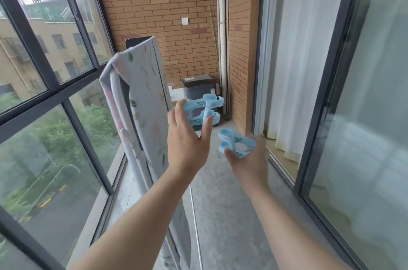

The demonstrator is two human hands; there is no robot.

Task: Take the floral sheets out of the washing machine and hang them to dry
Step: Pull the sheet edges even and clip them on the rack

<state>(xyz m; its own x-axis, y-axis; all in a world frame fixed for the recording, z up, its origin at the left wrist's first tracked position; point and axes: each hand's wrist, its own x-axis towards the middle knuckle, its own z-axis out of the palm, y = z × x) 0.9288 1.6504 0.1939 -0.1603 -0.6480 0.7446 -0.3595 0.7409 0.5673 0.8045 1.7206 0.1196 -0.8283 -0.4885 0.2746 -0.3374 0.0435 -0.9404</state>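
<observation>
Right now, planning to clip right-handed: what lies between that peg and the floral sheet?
Head view: the left hand, gripping another blue peg, lies between the floral sheet and the right hand with its peg.

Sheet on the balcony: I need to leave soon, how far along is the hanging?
Done: the sheet is draped over the rack. In hand: the left hand grips blue clips, and the right hand grips another clip. Left: no clip is visible on the sheet yet, so pinning it remains.

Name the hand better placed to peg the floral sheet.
Likely left: the left hand holds light blue plastic clips close beside the floral sheet; the right hand, holding another clip, sits farther away.
</observation>
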